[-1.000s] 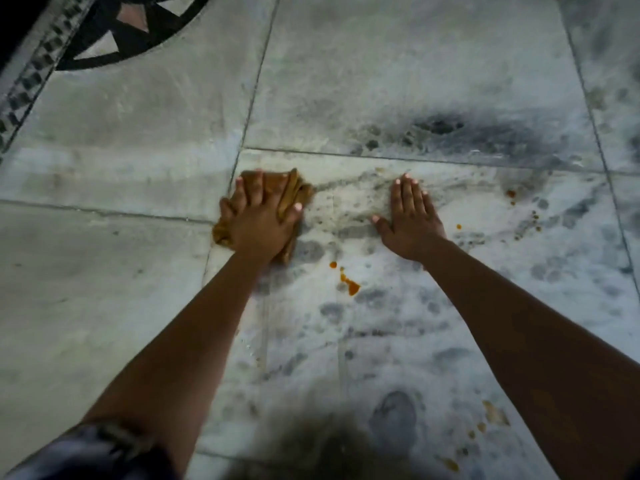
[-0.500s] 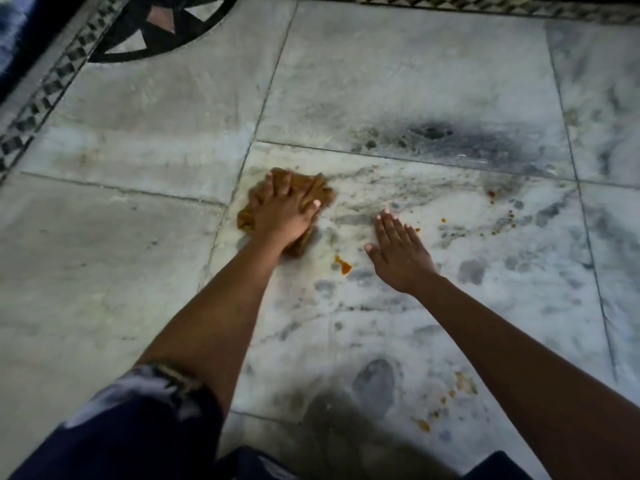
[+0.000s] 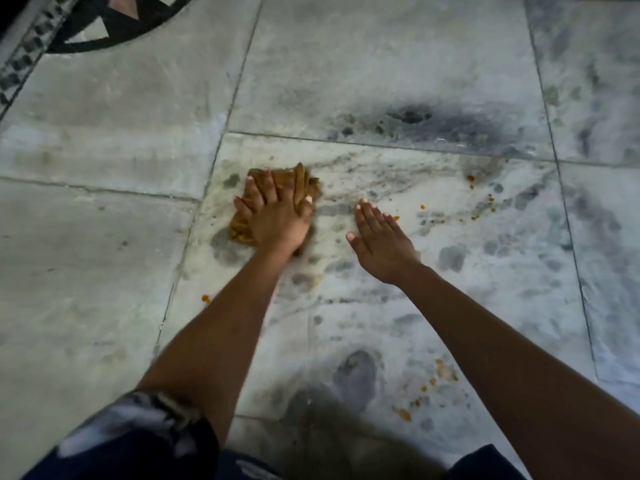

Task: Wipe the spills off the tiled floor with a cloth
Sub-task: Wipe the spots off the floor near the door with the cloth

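Nearest, a dark patterned sleeve (image 3: 135,441) covers the left upper arm at the bottom edge. Just beyond it on the right, orange spots (image 3: 427,389) dot the grey marble floor (image 3: 86,271), and one small orange drop (image 3: 206,298) sits left of the left forearm, close to a grout line (image 3: 188,237) that runs from near to far. Left of that line the tiles lie bare and open; right of the right hand there is also wide open tile up to another grout line.

In the middle, the left hand (image 3: 277,216) lies flat on a crumpled brown-orange cloth (image 3: 301,183), fingers spread and pressing down. The cloth sits on the middle tile, near its far left corner; it shows beyond the fingertips, between the fingers and at the left of the palm. The right hand (image 3: 381,244) rests beside it, apart from the cloth, palm down with fingers together and the thumb out, holding nothing.

Farther right, more orange specks (image 3: 471,178) are scattered. Beyond a crosswise grout line is a dark smudge (image 3: 412,117), and at the far left corner a black inlay border (image 3: 86,32).
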